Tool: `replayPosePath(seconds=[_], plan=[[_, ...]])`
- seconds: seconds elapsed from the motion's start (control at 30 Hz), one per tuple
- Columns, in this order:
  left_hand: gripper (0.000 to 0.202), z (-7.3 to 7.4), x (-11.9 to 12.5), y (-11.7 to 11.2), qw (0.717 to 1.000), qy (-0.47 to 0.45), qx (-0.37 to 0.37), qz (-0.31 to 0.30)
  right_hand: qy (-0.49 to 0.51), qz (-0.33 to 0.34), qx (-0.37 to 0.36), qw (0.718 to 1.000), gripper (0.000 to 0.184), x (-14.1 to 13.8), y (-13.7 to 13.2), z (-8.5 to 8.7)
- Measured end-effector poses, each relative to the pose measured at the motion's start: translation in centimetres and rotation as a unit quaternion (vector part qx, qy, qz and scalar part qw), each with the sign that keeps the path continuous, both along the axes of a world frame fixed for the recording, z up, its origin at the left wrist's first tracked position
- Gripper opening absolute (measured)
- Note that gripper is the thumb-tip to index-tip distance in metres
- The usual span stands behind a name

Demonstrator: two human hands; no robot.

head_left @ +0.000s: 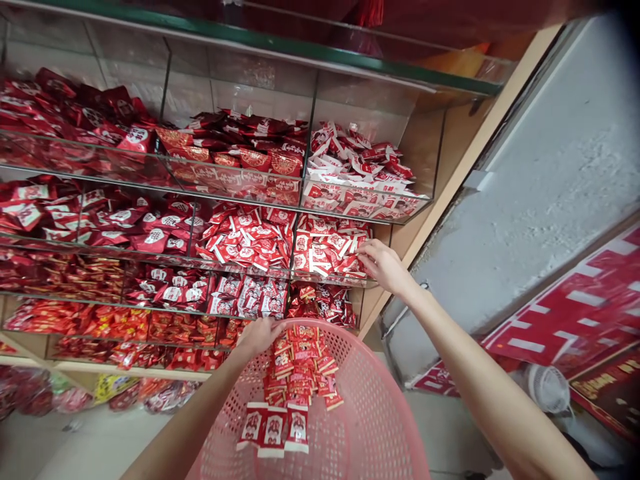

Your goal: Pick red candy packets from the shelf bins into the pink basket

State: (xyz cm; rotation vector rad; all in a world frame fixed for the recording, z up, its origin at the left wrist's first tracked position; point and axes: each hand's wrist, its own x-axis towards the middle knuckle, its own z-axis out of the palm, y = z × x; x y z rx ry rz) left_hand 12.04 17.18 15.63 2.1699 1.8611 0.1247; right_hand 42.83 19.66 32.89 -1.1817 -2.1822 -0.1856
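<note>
My left hand [259, 335] grips the far rim of a pink perforated plastic basket [380, 393]. Inside the basket lies a pile of small red wrapped candies [300, 363], and nearer to me are three red-and-white candy packets [274, 427] side by side. My right hand [381, 265] reaches to the right end of a shelf bin filled with red-and-white wrapped candies [330, 250]. Its fingers are curled together among the packets at the bin's right side. Whether a candy is between the fingertips is hidden.
Glass-fronted shelves hold several bins of red packets [245, 237], with larger red bags [240, 153] above. A green-edged glass shelf [280, 47] crosses the top. Right of the wooden side panel [450, 173] stands a grey wall [560, 147]. Bagged goods [115, 387] lie under the shelves.
</note>
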Motion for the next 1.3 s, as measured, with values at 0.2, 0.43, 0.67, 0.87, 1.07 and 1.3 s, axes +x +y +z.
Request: replayPosePath(seconds=[0.2,0.43,0.67,0.87,1.07,1.3], plan=[[0.06,0.2,0.0,0.0,1.0,0.007,-0.001,-0.002,0.034,0.028,0.011,0.999,0.02,0.1,0.0,0.5],[0.064,0.2,0.0,0.0,1.0,-0.002,-0.005,-0.004,0.107,-0.004,0.062,0.992,0.019,-0.4,-2.7,2.1],[0.066,0.3,0.1,0.0,1.0,0.008,-0.01,-0.01,0.125,0.084,-0.01,0.989,0.016,-5.1,-7.9,0.0],[0.063,0.3,0.3,-0.1,1.0,0.019,-0.006,-0.008,0.072,0.156,-0.287,0.943,0.019,-11.4,-11.1,-9.4],[0.062,0.8,0.4,-0.4,1.0,0.023,-0.002,-0.004,-0.053,0.115,-0.362,0.924,0.017,-16.3,-12.2,-15.5],[0.065,0.5,0.3,-0.2,1.0,0.025,0.004,-0.009,-0.112,0.082,-0.405,0.904,0.022,-19.9,-12.3,-18.5]])
